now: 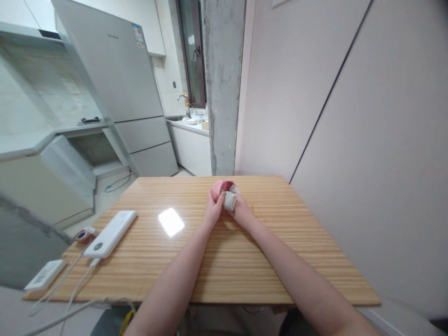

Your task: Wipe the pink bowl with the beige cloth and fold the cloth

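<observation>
Both hands meet near the far edge of the wooden table (245, 266). My left hand (213, 208) is closed on a small pink pouch-like item (216, 187) with a darker red inside; its exact kind is unclear. A light grey folded piece (230, 200), which looks like cloth, sits at the opening of the pink item. My right hand (241, 209) is closed around the grey piece from the right, its fingers mostly hidden behind it. The left thumb touches the grey piece's left side.
On the table's left lie a white power bank (111, 233) with cables, a reddish roll (84, 235) and a white box (46, 274). Beyond the table stand a grey fridge (105, 70), a concrete pillar (224, 88) and a sink counter (191, 144). A pale wall (367, 154) runs along the right.
</observation>
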The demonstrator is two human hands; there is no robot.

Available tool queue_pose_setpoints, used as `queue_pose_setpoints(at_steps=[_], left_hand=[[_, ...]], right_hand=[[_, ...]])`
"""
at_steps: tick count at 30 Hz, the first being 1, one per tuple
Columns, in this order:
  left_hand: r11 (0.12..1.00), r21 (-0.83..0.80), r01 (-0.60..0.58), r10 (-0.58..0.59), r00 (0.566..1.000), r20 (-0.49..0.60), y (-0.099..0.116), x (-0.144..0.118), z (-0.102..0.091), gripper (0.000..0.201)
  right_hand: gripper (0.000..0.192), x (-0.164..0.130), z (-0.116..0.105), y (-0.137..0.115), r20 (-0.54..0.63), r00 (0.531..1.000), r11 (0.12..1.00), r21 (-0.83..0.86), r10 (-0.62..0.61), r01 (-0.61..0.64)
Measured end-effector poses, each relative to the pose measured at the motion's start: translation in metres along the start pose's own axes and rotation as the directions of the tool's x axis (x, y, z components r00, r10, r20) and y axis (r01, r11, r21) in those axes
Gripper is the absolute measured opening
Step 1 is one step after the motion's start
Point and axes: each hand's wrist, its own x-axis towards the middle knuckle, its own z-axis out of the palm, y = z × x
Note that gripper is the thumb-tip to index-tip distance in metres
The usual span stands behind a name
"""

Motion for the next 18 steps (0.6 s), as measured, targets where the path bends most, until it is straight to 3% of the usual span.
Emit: queue_pose_setpoints(at_steps=[4,7,10,14,18], left_hand=[[0.998,0.059,0.013,-0.016,0.998,0.054,0.005,0.01,-0.012,0.051],[0.994,0.001,0.108,-0.108,0.994,-0.005,-0.001,0.008,-0.007,0.068],[0.997,-0.03,0.076,-0.077,0.996,-0.039,-0.008,0.002,0.003,0.083],[0.998,0.062,0.019,-0.016,0.999,-0.039,-0.003,0.006,-0.003,0.065],[0.986,0.162,-0.03,0.024,0.999,0.038,0.011,0.011,-0.019,0.057]], right_hand=[[0.032,0.003,-0.008,0.001,0.079,0.995,0.997,-0.042,-0.068,0.071],[0.024,-0.001,-0.004,0.001,0.064,0.998,0.997,-0.073,-0.029,0.034],[0.032,-0.005,0.003,0.001,0.002,1.0,0.999,-0.035,0.013,-0.013],[0.039,-0.003,0.004,0.001,0.018,0.999,0.999,-0.008,-0.04,0.04],[0.032,0.002,0.001,0.003,0.088,0.987,0.983,-0.115,-0.133,0.143]])
